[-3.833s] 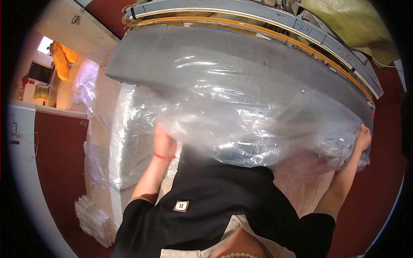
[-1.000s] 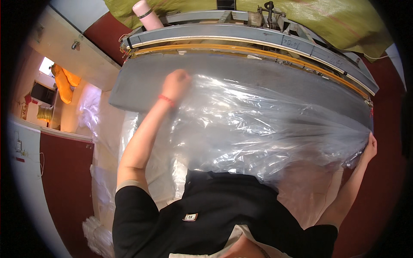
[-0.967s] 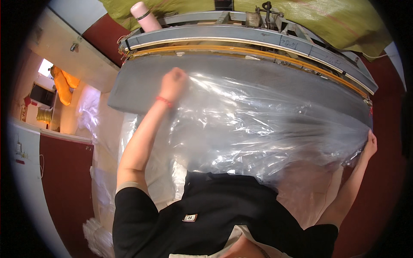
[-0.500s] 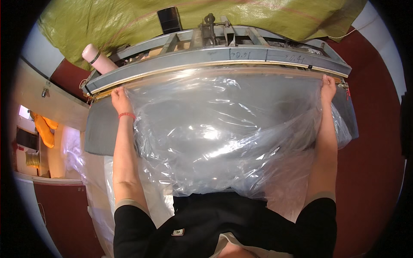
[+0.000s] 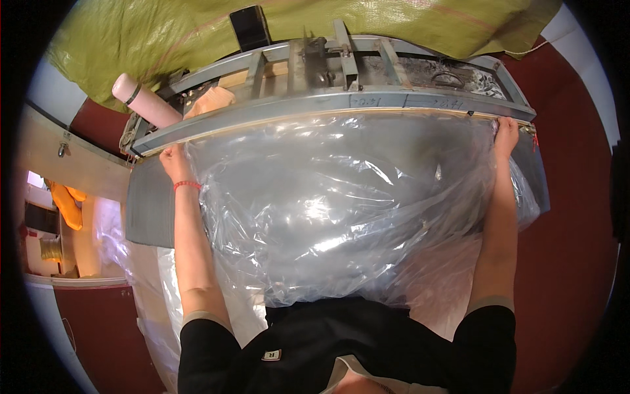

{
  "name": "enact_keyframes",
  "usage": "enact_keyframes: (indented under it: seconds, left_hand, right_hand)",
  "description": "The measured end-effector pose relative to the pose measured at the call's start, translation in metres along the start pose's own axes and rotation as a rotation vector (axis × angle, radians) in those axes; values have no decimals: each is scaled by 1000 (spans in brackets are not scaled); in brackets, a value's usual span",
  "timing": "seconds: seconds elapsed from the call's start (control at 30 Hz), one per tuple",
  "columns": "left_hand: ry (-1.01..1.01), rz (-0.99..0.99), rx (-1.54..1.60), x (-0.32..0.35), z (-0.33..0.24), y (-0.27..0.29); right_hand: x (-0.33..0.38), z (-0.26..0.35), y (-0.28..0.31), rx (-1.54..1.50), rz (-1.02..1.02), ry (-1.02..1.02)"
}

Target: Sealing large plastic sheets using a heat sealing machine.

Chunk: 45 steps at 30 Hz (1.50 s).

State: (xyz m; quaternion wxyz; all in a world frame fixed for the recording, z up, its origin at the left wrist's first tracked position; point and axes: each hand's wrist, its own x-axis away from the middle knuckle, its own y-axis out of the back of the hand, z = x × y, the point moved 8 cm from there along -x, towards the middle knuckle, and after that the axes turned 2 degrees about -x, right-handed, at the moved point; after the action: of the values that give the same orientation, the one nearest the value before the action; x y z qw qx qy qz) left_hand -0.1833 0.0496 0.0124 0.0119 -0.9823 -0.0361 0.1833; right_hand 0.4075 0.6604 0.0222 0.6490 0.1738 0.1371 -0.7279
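A wide sheet of clear plastic film (image 5: 315, 210) is stretched between my hands over a dark grey surface (image 5: 149, 210). My left hand (image 5: 174, 163), a red bracelet at its wrist, is closed on the film's far left corner. At the far right corner, my right hand (image 5: 506, 136) grips the film too. Both hands are close to the near bar of a grey metal frame (image 5: 275, 107). The film's far edge runs up to this bar and disappears there. Loose wrinkled film hangs toward my body.
A pink bottle (image 5: 147, 102) leans at the frame's left end, and a dark phone (image 5: 249, 27) stands behind it. Yellow-green woven sheeting (image 5: 407, 23) covers the back. At left is an open cabinet door (image 5: 79, 148); dark red floor (image 5: 577, 230) lies at right.
The frame's near bar has tilted down toward the film's far edge, and more of the frame's top shows. My hands have shifted slightly toward me, still holding the film.
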Motion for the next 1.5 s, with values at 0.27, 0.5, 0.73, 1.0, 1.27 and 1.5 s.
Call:
enact_keyframes:
  seconds: [0.27,0.5,0.73,1.0,1.27,1.5]
  left_hand:
    - [-103,1,-49,36,-36,16]
    - [21,439,-576,75,-50,20]
    - [248,745,307,180,-144,-23]
    - [359,823,636,250,-167,-19]
    - [-637,365,-204,234,-213,31]
    - [-21,1869,-194,358,-86,56]
  right_hand:
    - [36,62,6,151,193,267]
    - [109,135,132,752,-124,286]
    - [157,223,49,314,190,442]
    - [361,316,-207,-189,1358,364]
    - [365,348,-187,-533,1346,99]
    - [179,413,-47,-304,213,567]
